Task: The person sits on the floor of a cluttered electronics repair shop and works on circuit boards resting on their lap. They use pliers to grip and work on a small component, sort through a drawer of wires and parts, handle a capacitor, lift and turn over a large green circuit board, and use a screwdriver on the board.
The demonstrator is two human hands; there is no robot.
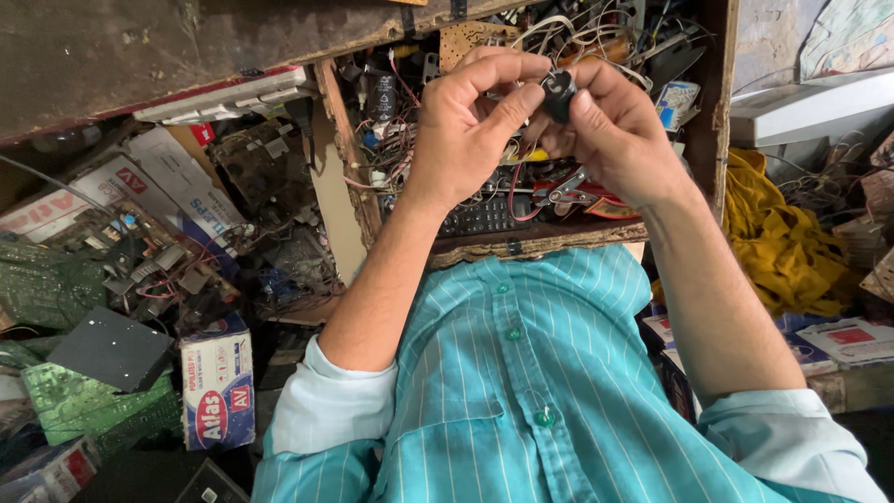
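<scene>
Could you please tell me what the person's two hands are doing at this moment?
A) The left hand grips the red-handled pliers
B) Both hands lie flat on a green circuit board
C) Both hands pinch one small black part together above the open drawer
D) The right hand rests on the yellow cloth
C: the left hand and the right hand meet on the small black part, raised above the wooden drawer full of wires and parts.

small black part (559, 91) mostly hidden by fingers (507, 102), drawer (535, 244) contents tangled, indistinct, yellow cloth (778, 237) partly behind forearm
</scene>
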